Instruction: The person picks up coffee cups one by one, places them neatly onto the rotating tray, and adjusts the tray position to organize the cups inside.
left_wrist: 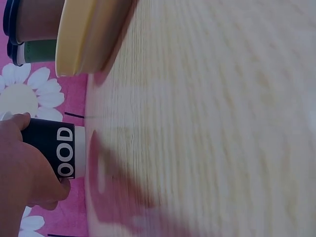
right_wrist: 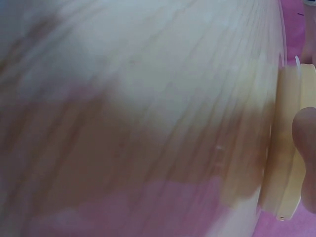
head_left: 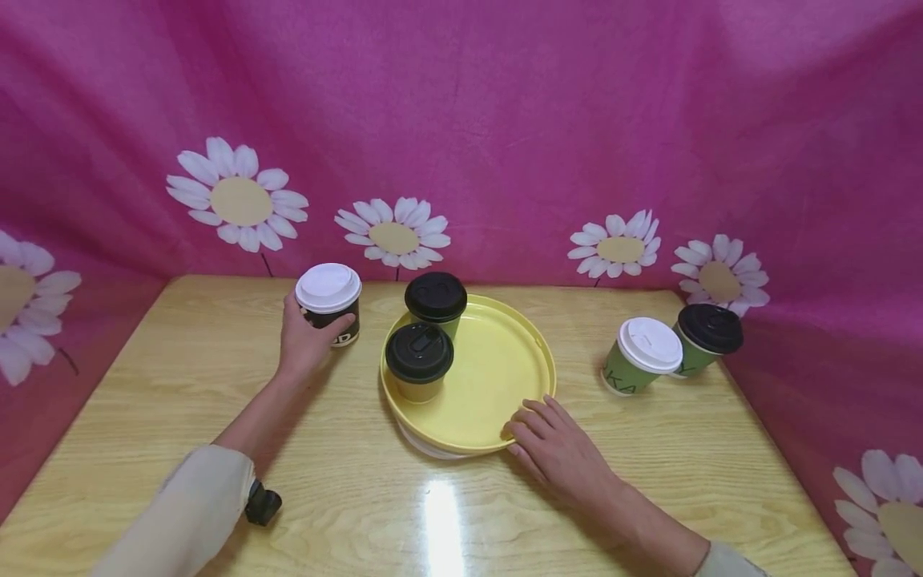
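My left hand (head_left: pixel 306 336) grips a black paper cup (left_wrist: pixel 49 148) with a white lid (head_left: pixel 328 287) at the back left. White letters run round its side, and its base is right at the tabletop. My right hand (head_left: pixel 555 445) holds the near right rim of a round yellow tray (head_left: pixel 497 377), fingers curved over the edge and thumb on the outside. Two black-lidded cups stand at the tray's left side: a tan cup (head_left: pixel 420 361) in front and a green cup (head_left: pixel 437 300) behind it.
On the right of the wooden table (head_left: pixel 324 497) stand a green cup with a white lid (head_left: pixel 642 353) and, just behind it, a green cup with a black lid (head_left: pixel 707 336). A pale base (head_left: pixel 429 447) shows under the tray. A pink flowered cloth (head_left: pixel 505 144) hangs around the table.
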